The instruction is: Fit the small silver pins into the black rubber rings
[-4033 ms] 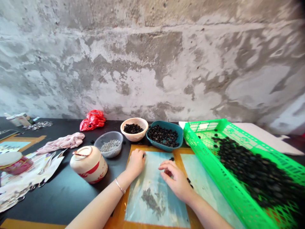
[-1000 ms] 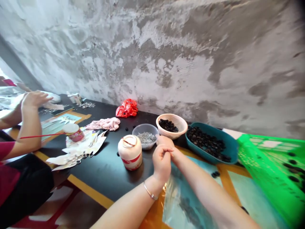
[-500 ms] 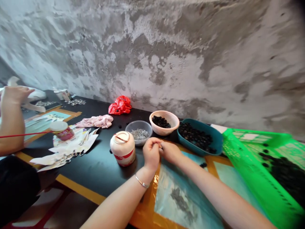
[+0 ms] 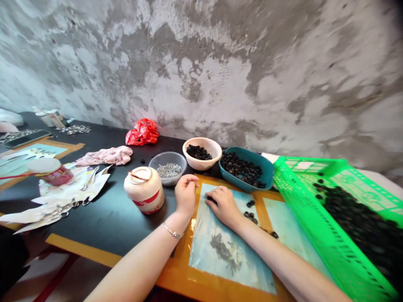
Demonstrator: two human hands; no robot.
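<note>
My left hand (image 4: 185,195) is closed in a pinch beside the clear bowl of small silvery metal pieces (image 4: 170,170); whatever it holds is too small to make out. On the blue plastic-covered sheet (image 4: 201,247), my right hand (image 4: 224,205) rests with curled fingers round a small black piece (image 4: 211,200), which shows between thumb and forefinger. Several loose round black pieces (image 4: 251,216) lie on the sheet by the right wrist. Behind the hands stand a pale pink bowl (image 4: 203,164) and a teal tub (image 4: 267,170), both holding black pieces.
A white jar with a brush across its top (image 4: 145,191) stands left of my left hand. A green plastic basket (image 4: 315,235) of black pieces borders the right side. Farther left lie white cards with metal rings (image 4: 63,201), a pink cloth (image 4: 105,156) and a red bag (image 4: 142,132).
My hands, which met at the fingertips, have parted. The right one has come down onto the sheet. The view has turned right, and a co-worker's arm at the left has gone out of view.
</note>
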